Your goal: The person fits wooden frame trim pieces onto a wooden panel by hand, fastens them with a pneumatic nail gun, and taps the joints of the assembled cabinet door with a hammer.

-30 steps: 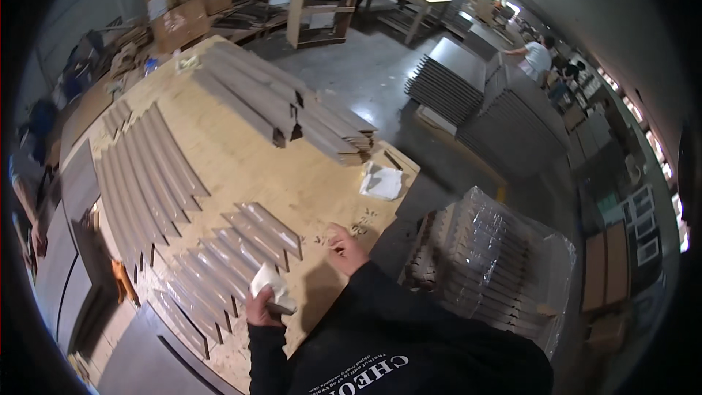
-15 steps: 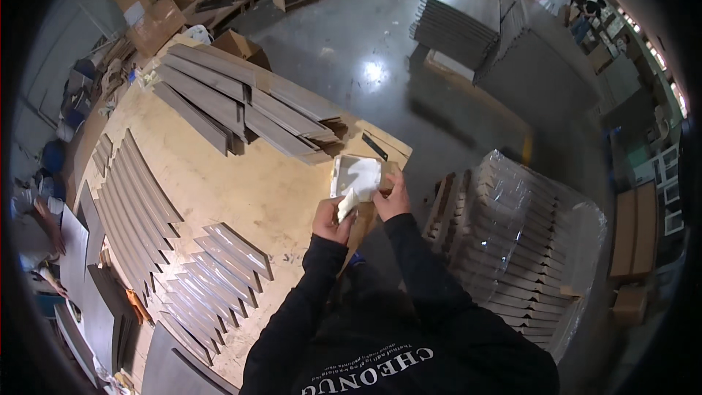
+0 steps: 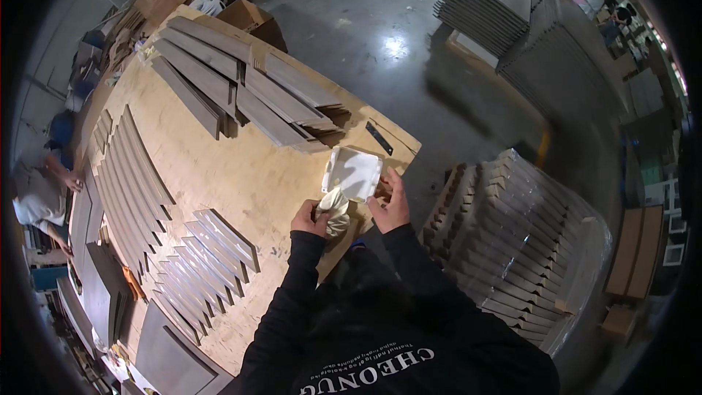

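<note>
Near the table's right edge, my left hand [image 3: 311, 219] is closed on a crumpled cream cloth [image 3: 334, 212], bunched between thumb and fingers. Just beyond the cloth sits a shallow white square container [image 3: 354, 173], its inside facing up and its rim uneven. My right hand [image 3: 391, 203] grips that container at its near right corner, the thumb low and the fingers along the side. The cloth touches or overlaps the container's near left edge; which one, I cannot tell. A dark flat ruler-like strip [image 3: 379, 138] lies on the table beyond the container.
Grey planks [image 3: 241, 88] are piled on the wooden table [image 3: 248, 175], with rows of grey strips [image 3: 135, 175] at left. A plastic-wrapped stack [image 3: 512, 241] stands to my right. A co-worker [image 3: 44, 190] reaches in at far left. Panel stacks [image 3: 490, 0] stand on the floor.
The cloth has come lower and left with my left hand, uncovering more of the white container. My right hand has shifted to the container's near corner. The view has turned slightly.
</note>
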`<act>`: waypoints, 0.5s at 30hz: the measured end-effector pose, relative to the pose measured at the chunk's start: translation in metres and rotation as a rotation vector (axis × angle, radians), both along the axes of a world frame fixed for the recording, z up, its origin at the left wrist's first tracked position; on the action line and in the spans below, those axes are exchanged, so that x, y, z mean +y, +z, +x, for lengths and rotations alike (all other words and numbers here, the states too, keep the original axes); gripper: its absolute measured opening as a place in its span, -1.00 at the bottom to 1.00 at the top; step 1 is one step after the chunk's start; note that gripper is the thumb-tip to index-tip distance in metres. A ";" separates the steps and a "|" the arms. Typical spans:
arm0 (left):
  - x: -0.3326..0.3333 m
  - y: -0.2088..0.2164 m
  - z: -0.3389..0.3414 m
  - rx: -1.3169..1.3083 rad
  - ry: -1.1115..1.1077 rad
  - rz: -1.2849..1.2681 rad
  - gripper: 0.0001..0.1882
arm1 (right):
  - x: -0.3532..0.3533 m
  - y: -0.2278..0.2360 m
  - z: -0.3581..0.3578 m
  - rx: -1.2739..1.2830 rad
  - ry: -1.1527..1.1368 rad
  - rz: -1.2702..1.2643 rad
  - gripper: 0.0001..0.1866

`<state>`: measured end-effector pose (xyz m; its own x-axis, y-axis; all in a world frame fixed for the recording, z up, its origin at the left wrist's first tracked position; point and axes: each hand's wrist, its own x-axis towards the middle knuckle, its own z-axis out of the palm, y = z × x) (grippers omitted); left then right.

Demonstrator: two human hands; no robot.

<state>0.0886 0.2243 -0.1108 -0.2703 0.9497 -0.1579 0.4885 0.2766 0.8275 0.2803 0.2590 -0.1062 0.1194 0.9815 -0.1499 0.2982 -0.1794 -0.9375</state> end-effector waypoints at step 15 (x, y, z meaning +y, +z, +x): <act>0.021 0.012 -0.003 0.176 -0.090 0.365 -0.72 | 0.004 0.011 0.012 -0.018 0.047 0.051 -0.22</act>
<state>0.0861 0.2453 -0.0984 -0.1768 0.9558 0.2347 0.6403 -0.0694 0.7650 0.2921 0.2631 -0.0957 0.0748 0.9924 -0.0977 0.3217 -0.1167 -0.9396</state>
